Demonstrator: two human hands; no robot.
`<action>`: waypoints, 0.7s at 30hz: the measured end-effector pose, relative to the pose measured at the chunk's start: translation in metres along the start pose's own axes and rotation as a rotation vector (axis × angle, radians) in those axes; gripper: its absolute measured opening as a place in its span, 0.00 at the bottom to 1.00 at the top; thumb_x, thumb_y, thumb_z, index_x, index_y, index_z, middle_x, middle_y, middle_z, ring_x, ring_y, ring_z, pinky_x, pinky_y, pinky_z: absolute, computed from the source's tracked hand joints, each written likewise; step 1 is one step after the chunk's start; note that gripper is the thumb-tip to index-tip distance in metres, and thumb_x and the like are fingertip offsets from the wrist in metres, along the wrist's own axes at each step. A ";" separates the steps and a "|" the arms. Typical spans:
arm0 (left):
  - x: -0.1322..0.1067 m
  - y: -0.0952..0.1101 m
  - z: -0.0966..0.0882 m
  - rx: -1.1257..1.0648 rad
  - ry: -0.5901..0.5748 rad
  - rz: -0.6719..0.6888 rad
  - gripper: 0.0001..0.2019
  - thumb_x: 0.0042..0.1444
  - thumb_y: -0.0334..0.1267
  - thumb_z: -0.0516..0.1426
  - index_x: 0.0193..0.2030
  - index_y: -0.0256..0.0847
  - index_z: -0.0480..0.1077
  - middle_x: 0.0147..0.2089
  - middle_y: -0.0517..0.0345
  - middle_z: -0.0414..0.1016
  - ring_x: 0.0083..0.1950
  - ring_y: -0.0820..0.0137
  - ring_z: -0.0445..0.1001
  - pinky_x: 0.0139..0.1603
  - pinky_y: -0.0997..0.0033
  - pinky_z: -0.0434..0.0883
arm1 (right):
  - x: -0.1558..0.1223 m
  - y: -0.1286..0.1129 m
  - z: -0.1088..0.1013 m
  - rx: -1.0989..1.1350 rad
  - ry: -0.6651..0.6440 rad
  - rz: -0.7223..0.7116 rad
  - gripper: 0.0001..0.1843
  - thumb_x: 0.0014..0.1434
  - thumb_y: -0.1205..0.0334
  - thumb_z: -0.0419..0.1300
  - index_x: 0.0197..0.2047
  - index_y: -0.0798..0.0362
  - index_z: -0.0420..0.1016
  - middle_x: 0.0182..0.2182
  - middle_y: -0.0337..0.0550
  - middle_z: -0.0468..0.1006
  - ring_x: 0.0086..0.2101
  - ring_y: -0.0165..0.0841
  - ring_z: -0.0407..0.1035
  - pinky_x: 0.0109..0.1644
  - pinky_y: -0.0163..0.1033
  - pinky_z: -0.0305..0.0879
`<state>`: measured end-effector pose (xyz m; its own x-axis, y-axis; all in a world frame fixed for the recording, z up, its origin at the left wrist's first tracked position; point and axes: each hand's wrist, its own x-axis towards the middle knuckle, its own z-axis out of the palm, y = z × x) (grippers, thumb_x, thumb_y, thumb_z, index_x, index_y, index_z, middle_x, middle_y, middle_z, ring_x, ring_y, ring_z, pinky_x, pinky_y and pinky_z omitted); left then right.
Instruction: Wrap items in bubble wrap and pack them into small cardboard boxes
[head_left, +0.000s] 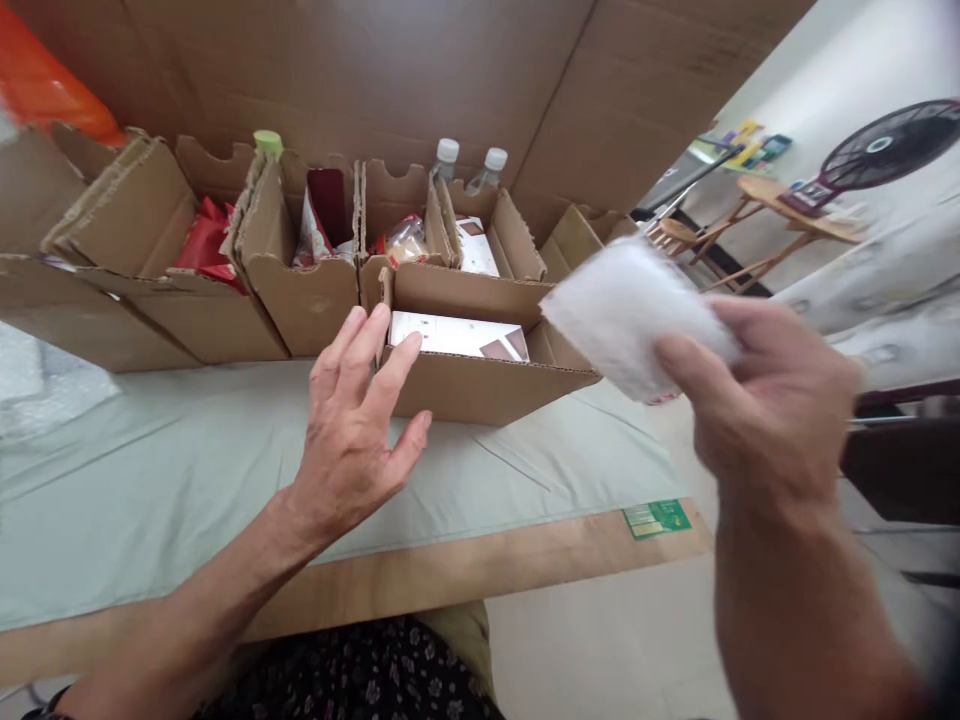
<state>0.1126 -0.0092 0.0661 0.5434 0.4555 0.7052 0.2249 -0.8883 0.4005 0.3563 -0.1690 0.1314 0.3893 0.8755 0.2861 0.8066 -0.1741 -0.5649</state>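
Note:
My right hand grips a flat white packet, held up past the right end of the front cardboard box. The packet is a little blurred and its kind cannot be made out. Fingers spread, my left hand is at the left end of that same box; whether the fingertips touch it is hard to tell. Inside the box lies a white carton with brown corner shapes. Behind it, another cardboard box holds a similar white carton.
More open cardboard boxes line the back, with a red packet and bottles among them. A tall cardboard panel rises behind. Bubble wrap lies left on the green cloth. A fan stands far right.

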 end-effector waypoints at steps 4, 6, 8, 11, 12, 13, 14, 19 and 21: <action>0.007 -0.003 0.017 0.040 -0.048 -0.015 0.32 0.61 0.30 0.61 0.71 0.45 0.60 0.71 0.42 0.65 0.78 0.44 0.57 0.74 0.37 0.60 | 0.062 -0.003 -0.016 -0.242 -0.045 -0.034 0.16 0.66 0.44 0.62 0.40 0.48 0.79 0.32 0.48 0.80 0.46 0.47 0.78 0.44 0.46 0.75; 0.005 -0.002 0.019 0.029 -0.032 -0.026 0.32 0.61 0.29 0.61 0.71 0.46 0.60 0.69 0.44 0.66 0.77 0.44 0.58 0.74 0.36 0.62 | 0.093 -0.009 -0.016 -0.461 -0.198 0.000 0.15 0.63 0.48 0.65 0.30 0.49 0.77 0.24 0.45 0.76 0.42 0.46 0.78 0.43 0.46 0.74; 0.003 -0.001 0.019 0.019 -0.017 -0.033 0.33 0.60 0.29 0.61 0.71 0.48 0.60 0.69 0.45 0.66 0.77 0.44 0.59 0.73 0.35 0.62 | 0.120 -0.016 -0.012 -0.678 -0.395 0.070 0.17 0.57 0.55 0.70 0.21 0.50 0.73 0.17 0.41 0.69 0.34 0.44 0.77 0.41 0.47 0.72; 0.003 0.001 0.018 0.004 -0.018 -0.040 0.34 0.60 0.29 0.61 0.71 0.49 0.59 0.69 0.45 0.66 0.77 0.43 0.59 0.74 0.34 0.62 | 0.145 -0.019 0.001 -0.794 -0.604 0.168 0.15 0.52 0.62 0.71 0.19 0.51 0.72 0.15 0.37 0.66 0.25 0.37 0.71 0.37 0.44 0.67; 0.003 0.001 0.018 -0.002 -0.022 -0.037 0.34 0.60 0.29 0.61 0.72 0.48 0.59 0.69 0.45 0.66 0.77 0.43 0.59 0.74 0.34 0.62 | 0.148 -0.017 0.004 -0.776 -0.630 0.180 0.13 0.51 0.63 0.71 0.20 0.51 0.74 0.16 0.37 0.68 0.24 0.36 0.70 0.36 0.43 0.66; 0.003 0.001 0.018 -0.008 -0.025 -0.033 0.33 0.60 0.29 0.61 0.72 0.47 0.59 0.69 0.44 0.66 0.77 0.43 0.58 0.74 0.34 0.62 | 0.150 -0.014 0.007 -0.754 -0.653 0.183 0.10 0.51 0.64 0.70 0.22 0.50 0.75 0.17 0.37 0.70 0.23 0.35 0.69 0.35 0.43 0.65; 0.003 0.000 0.019 -0.014 -0.025 -0.027 0.33 0.61 0.28 0.61 0.72 0.47 0.59 0.69 0.44 0.66 0.77 0.43 0.58 0.74 0.34 0.62 | 0.150 -0.010 0.009 -0.721 -0.668 0.169 0.08 0.51 0.64 0.70 0.24 0.50 0.76 0.19 0.38 0.73 0.24 0.35 0.69 0.35 0.42 0.64; 0.003 -0.002 0.020 -0.036 0.000 -0.027 0.34 0.60 0.28 0.61 0.72 0.48 0.59 0.68 0.45 0.66 0.76 0.43 0.59 0.73 0.33 0.63 | 0.140 0.013 0.011 -0.615 -0.681 -0.018 0.02 0.53 0.65 0.66 0.31 0.49 0.80 0.28 0.41 0.81 0.25 0.34 0.70 0.32 0.40 0.63; 0.003 -0.003 0.020 -0.038 0.004 -0.023 0.34 0.60 0.28 0.61 0.72 0.48 0.59 0.68 0.45 0.67 0.76 0.43 0.60 0.73 0.33 0.63 | 0.137 0.018 0.016 -0.644 -0.656 -0.038 0.03 0.52 0.66 0.65 0.32 0.49 0.80 0.29 0.42 0.82 0.27 0.36 0.72 0.32 0.41 0.65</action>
<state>0.1296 -0.0064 0.0549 0.5353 0.4759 0.6978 0.2063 -0.8748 0.4383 0.4167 -0.0448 0.1480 0.1858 0.9317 -0.3120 0.9822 -0.1850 0.0324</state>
